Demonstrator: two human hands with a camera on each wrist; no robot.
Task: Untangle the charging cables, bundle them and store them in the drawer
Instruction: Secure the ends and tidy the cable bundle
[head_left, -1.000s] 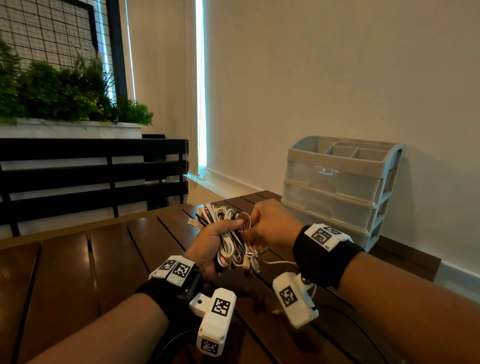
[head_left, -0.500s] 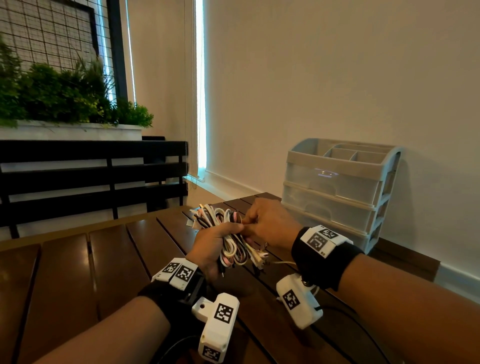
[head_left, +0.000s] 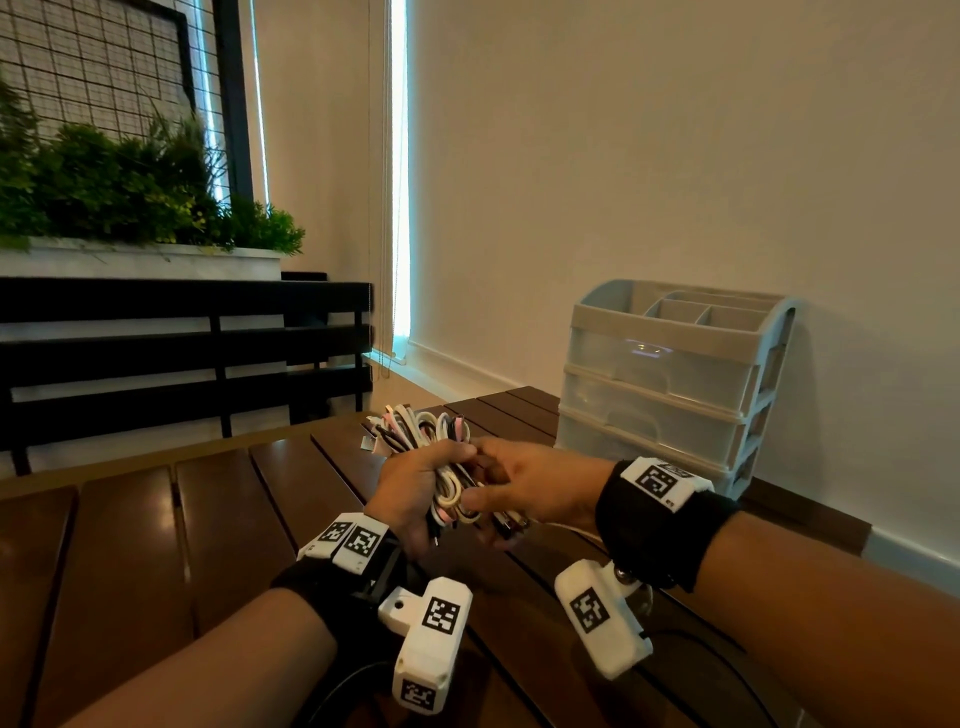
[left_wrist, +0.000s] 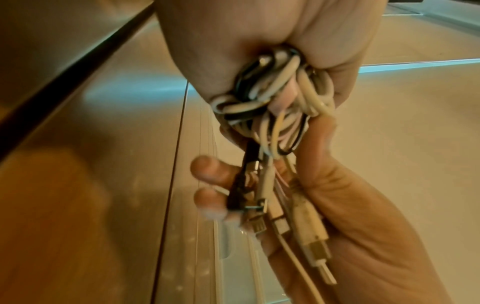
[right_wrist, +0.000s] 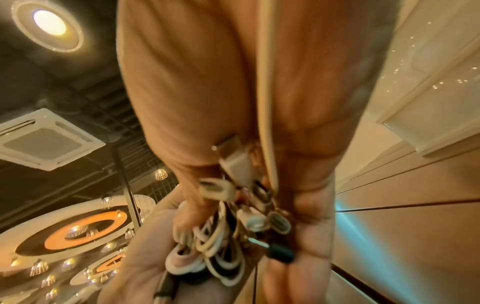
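Now lower, right hand (head_left: 524, 488) cupping cables (head_left: 441, 467)

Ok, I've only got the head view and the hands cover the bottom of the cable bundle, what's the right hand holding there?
Observer: The right hand curls round loose plug ends hanging below the cable bundle.
Operator: How many plugs?
Observer: Several, mostly white, with one black plug by the fingertips.
Operator: Any plug sticking out?
Observer: A white USB plug lies along the right palm, metal tip towards the wrist.
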